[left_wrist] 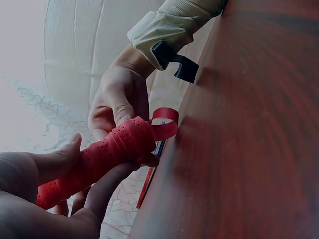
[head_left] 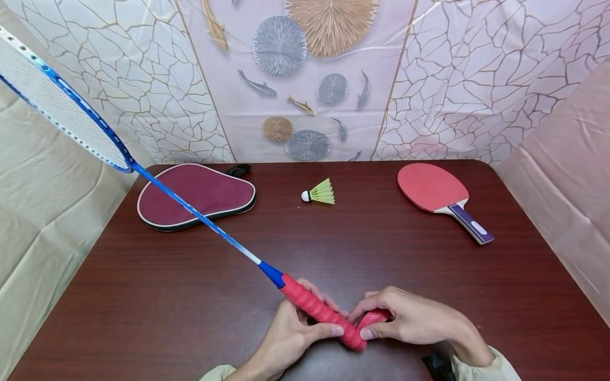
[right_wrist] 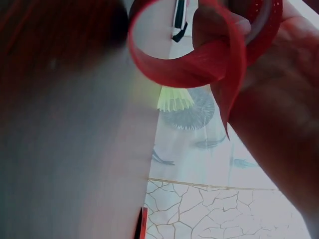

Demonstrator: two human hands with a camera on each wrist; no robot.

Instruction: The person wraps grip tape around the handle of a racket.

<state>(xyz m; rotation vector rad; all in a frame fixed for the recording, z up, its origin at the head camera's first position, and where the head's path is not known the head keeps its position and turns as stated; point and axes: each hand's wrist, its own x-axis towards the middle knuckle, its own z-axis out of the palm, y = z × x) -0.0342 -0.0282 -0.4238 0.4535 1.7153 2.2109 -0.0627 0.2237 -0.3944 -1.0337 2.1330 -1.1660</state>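
Note:
A blue badminton racket (head_left: 190,209) slants across the head view, its head at the upper left and its handle near the front of the table. Red perforated grip tape (head_left: 314,307) is wound round the handle in overlapping turns. My left hand (head_left: 288,330) holds the wrapped handle, thumb on the near side and fingers behind. At the butt end, my right hand (head_left: 414,317) pinches the tape between thumb and fingers. A loose tape end (left_wrist: 172,117) curls out beyond the handle in the left wrist view. Large tape loops (right_wrist: 184,72) hang from my right hand in the right wrist view.
On the brown table (head_left: 190,296) lie a maroon paddle case (head_left: 205,193) at the back left, a yellow shuttlecock (head_left: 321,191) at the back middle, and a red table tennis paddle (head_left: 431,185) at the right. Patterned cloth (head_left: 305,106) hangs behind the table.

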